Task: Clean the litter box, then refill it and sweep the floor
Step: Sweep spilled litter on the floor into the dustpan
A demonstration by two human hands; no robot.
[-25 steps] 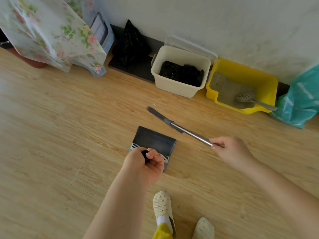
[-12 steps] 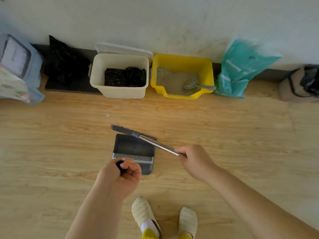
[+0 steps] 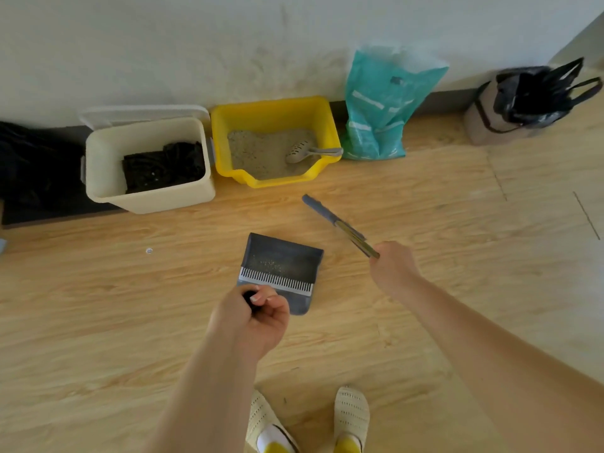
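Note:
A dark grey dustpan (image 3: 281, 256) lies flat on the wooden floor with a scatter of litter grains inside. My left hand (image 3: 253, 317) grips its black handle at the near end. My right hand (image 3: 392, 268) grips the metal handle of a broom (image 3: 333, 220), whose dark head points away toward the wall, right of the pan. The yellow litter box (image 3: 323, 125) stands against the wall, holding grey litter and a slotted scoop (image 3: 302, 152). A teal litter bag (image 3: 379, 106) leans on the wall beside it.
A cream bin (image 3: 153, 199) lined with a black bag stands left of the litter box, its lid propped behind. A black bag (image 3: 29, 165) lies far left. A tan bin with a black liner (image 3: 523, 103) is far right. A small white speck (image 3: 149, 250) lies on the floor. My slippered feet (image 3: 351, 416) are below.
The view has swung right and closer. The broom has swung from over the dustpan to its right side, its head now pointing toward the litter box. My left hand keeps hold of the dustpan.

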